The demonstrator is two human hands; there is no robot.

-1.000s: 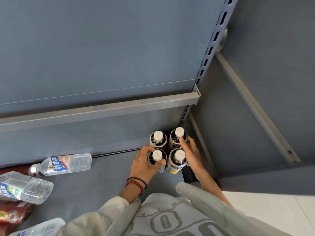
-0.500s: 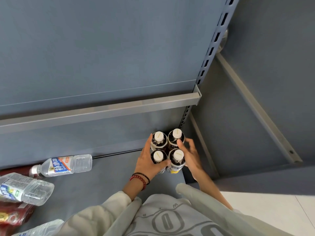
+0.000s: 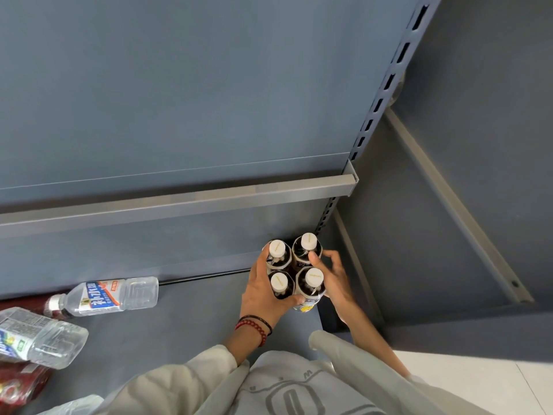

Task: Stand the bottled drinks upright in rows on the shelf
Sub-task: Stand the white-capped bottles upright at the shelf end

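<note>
Head: 4 upright dark white-capped bottles (image 3: 299,254)

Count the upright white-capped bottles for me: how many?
4, packed in a square at the right end of the shelf: back-left bottle, back-right bottle, front-left bottle, front-right bottle. The left hand and right hand grip them. None looks hidden.

head view, steeply down, close

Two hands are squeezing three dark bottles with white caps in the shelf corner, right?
No, the head view shows four dark bottles with white caps, not three, upright in the grey metal shelf corner, the left hand and right hand gripping them.
</note>
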